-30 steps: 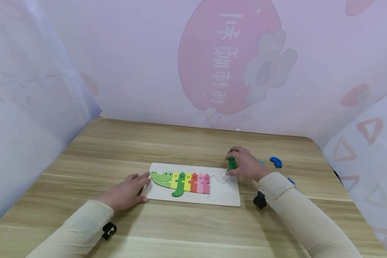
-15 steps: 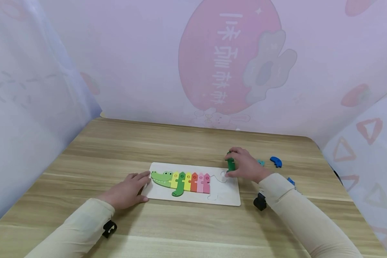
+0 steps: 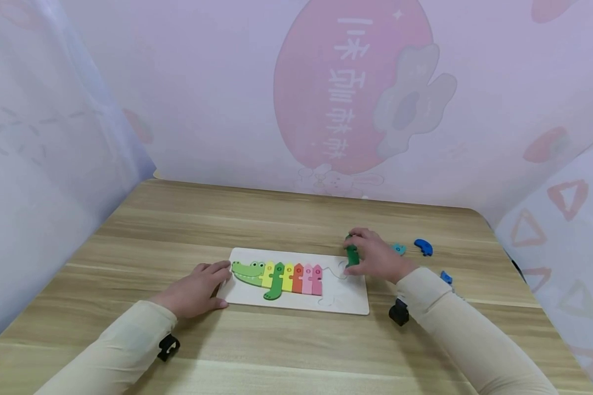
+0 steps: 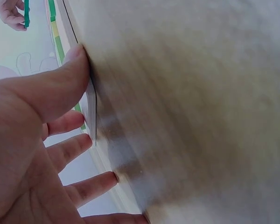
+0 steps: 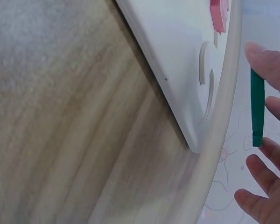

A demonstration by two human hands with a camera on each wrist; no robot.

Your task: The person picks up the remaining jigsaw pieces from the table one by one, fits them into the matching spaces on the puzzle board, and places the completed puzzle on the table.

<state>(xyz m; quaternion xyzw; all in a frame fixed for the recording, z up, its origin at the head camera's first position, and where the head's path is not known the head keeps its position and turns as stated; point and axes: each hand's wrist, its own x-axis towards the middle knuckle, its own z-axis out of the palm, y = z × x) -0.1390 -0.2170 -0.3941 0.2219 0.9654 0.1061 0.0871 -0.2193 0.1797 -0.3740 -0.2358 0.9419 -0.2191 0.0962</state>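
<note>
A white wooden puzzle board [image 3: 348, 302] lies on the table, a crocodile picture across it. The light green head, [image 3: 249, 270] and several coloured, numbered pieces [image 3: 296, 280] are set in its left and middle parts; bare outlined recess shows at the right. My left hand [image 3: 192, 291] rests at the board's left end, fingers spread, thumb and fingertips touching the edge. Above the board's far right corner, my right hand [image 3: 378, 258] pinches a dark green puzzle piece [image 3: 352, 253]. In the right wrist view this green piece [image 5: 257, 107] appears edge-on between thumb and fingers, apart from the board.
Right of the right hand lie a teal piece [image 3: 399, 249], a dark blue curved piece [image 3: 423, 247] and a blue piece [image 3: 446, 277] partly behind the sleeve. The wooden table [image 3: 257, 351] ends at a printed curtain [image 3: 217, 109] behind and at both sides.
My right hand, with the green piece, has shifted slightly left and down, uncovering more of the teal piece. My left hand stays at the board's left end.
</note>
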